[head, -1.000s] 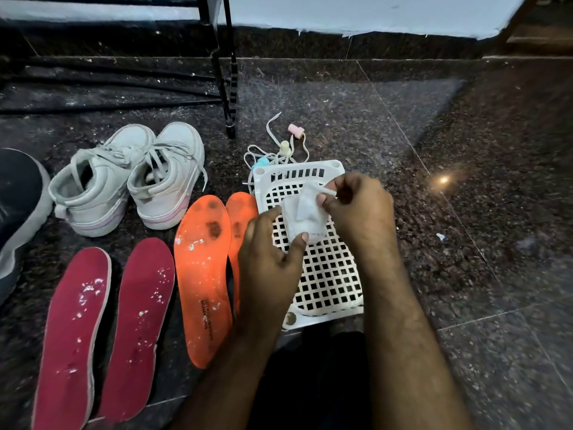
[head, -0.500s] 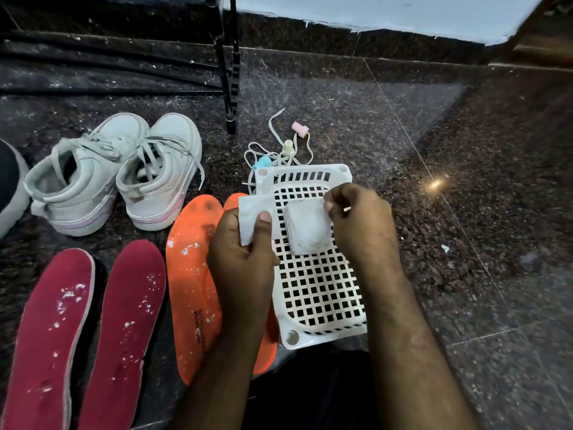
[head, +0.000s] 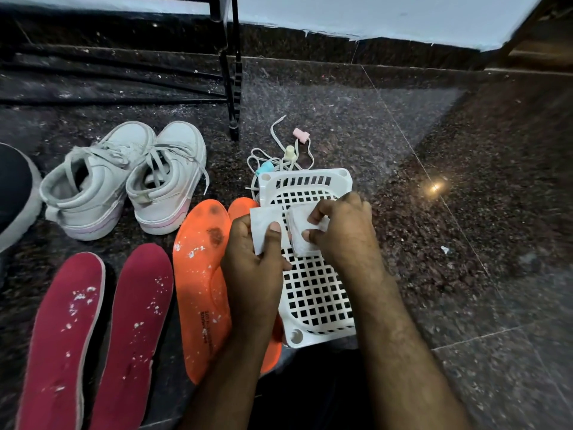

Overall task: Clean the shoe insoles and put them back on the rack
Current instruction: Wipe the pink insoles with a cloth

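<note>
Two dark red insoles [head: 62,333] [head: 136,324] speckled with white dirt lie on the floor at the lower left. Beside them lie two orange insoles [head: 198,274]; the second one [head: 240,206] is mostly hidden under my left hand. My left hand [head: 251,262] pinches a flat white packet [head: 262,226]. My right hand [head: 344,231] grips a folded white wipe [head: 302,234] over the white plastic tray [head: 316,299]. The black shoe rack's leg [head: 232,72] stands at the back.
A pair of white sneakers [head: 124,178] stands behind the insoles. A dark shoe [head: 15,187] sits at the far left edge. White laces with pastel clips [head: 288,150] lie behind the tray. The dark granite floor stretches to the right, with a wall skirting at the back.
My hands have pulled apart: the left now holds the flat packet alone, the right holds the folded wipe taken out of it. The camera has shifted slightly right.
</note>
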`<action>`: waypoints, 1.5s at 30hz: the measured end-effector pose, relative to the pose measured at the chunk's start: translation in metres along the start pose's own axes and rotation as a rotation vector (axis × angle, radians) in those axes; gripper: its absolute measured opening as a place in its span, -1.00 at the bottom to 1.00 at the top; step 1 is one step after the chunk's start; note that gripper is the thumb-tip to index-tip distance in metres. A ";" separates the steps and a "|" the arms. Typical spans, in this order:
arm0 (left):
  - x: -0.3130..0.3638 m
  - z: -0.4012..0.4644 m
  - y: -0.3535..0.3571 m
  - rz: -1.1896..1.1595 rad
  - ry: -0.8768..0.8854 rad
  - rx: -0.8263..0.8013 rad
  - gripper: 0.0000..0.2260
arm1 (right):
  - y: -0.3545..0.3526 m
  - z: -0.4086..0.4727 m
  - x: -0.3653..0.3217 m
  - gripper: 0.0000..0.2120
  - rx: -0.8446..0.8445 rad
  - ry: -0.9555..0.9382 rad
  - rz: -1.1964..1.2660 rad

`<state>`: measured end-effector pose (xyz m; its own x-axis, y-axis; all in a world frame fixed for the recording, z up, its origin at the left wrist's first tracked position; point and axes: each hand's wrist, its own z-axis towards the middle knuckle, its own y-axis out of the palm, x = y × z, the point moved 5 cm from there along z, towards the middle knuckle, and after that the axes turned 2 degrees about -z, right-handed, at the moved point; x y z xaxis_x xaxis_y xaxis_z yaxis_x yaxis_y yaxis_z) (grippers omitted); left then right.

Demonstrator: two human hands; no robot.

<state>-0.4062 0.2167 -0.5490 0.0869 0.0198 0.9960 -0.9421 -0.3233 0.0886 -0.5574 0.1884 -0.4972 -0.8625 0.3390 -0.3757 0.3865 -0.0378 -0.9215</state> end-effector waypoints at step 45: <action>0.083 -0.033 -0.221 0.535 -0.046 -0.190 -0.86 | 0.077 -0.167 -0.140 -0.83 -0.084 -0.307 0.737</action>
<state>-0.2018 0.3207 -0.4858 -0.4085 -0.1428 0.9015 -0.9001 -0.1008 -0.4238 -0.3522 0.2945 -0.4990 -0.4226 -0.0198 -0.9061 0.9043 -0.0763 -0.4201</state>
